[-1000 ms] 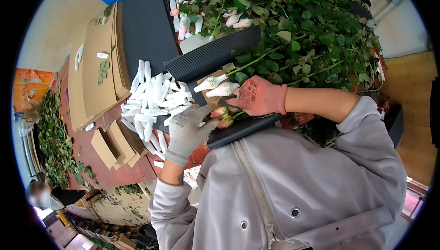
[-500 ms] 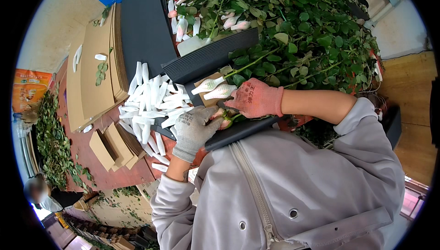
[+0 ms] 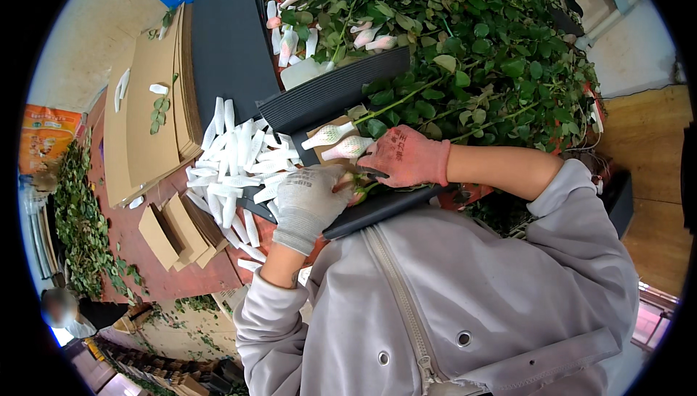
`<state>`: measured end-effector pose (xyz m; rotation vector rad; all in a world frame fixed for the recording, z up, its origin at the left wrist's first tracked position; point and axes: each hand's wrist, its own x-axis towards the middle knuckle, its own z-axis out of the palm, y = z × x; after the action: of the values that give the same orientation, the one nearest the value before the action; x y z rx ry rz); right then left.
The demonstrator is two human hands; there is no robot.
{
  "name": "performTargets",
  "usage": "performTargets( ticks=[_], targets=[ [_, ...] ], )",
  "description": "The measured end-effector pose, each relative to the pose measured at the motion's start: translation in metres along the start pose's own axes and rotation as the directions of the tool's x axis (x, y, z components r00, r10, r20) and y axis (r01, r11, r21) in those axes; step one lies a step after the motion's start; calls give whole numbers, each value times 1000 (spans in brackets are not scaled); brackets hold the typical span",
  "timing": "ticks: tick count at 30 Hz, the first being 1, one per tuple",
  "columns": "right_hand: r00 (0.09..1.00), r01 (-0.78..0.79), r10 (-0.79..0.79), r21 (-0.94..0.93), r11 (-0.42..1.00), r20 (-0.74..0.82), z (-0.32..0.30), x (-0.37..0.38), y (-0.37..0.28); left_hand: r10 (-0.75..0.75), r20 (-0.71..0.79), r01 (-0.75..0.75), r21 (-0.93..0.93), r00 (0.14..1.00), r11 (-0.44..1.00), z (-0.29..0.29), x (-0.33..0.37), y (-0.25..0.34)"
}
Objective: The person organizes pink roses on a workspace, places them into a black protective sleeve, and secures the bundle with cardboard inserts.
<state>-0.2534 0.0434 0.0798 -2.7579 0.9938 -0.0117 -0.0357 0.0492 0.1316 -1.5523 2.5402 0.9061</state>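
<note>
A pale pink rose point(image 3: 359, 196) with a green base lies between my two gloved hands, its head mostly covered by fingers. My left hand point(image 3: 311, 198), in a grey-white knit glove, is closed around the head from the left. My right hand point(image 3: 408, 158), in a pinkish-red glove, has its fingers curled at the rose's right side, by the stem; its fingertips are partly hidden. Just beyond lie two roses in white foam nets, a farther netted rose point(image 3: 328, 135) and a nearer netted rose point(image 3: 347, 148), on a piece of cardboard point(image 3: 314, 135).
White foam net sleeves point(image 3: 236, 150) are heaped left of my hands. A black ribbed strip point(image 3: 337, 85) stands behind the netted roses. Leafy rose stems point(image 3: 479, 55) fill the far right. Cardboard sheets point(image 3: 149, 113) and smaller cardboard pieces point(image 3: 181, 233) lie left. A person point(image 3: 69, 312) is at far left.
My left hand has shifted slightly right and closed further over the rose, hiding more of its head. My right hand stays nearly in place beside it.
</note>
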Motion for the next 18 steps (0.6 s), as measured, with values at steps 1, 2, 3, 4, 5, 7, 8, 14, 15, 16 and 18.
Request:
performTargets(
  ticks=[1,2,3,4,5,7,8,14,15,16,18],
  targets=[
    [996,-19,18,16,1000,93,-10,5,-4,21,-45,-22,-16,999,1000,4,1,-1],
    [982,-40,34,30,999,185,-16,7,-6,41,-90,-44,-31,995,999,10,1,-4],
    [985,-42,35,38,998,171,-16,6,-6,60,-135,-67,-45,989,997,16,2,-6],
    [987,-42,35,43,998,155,-18,6,-7,68,-140,-75,-51,988,996,18,3,-7],
    [990,-41,34,48,998,139,-18,5,-7,75,-146,-84,-58,987,995,19,4,-7],
    [1000,0,0,53,999,2,-12,1,-7,96,-165,-107,-60,982,992,20,5,-8],
    [998,20,-17,54,998,-67,-9,0,-6,110,-180,-122,-55,977,991,20,5,-7],
    [982,-56,43,66,996,186,-22,9,-9,45,-505,-199,-256,862,946,13,-17,-29],
    [993,-42,33,78,996,114,-17,8,-6,-11,-457,-122,-259,889,958,1,-22,-41],
    [999,-25,21,90,996,43,-9,5,-5,-71,-407,-39,-257,910,966,-10,-28,-47],
    [998,7,-3,71,997,-63,1,3,-3,-109,-486,97,-50,867,994,-22,-39,-43]
  ],
)
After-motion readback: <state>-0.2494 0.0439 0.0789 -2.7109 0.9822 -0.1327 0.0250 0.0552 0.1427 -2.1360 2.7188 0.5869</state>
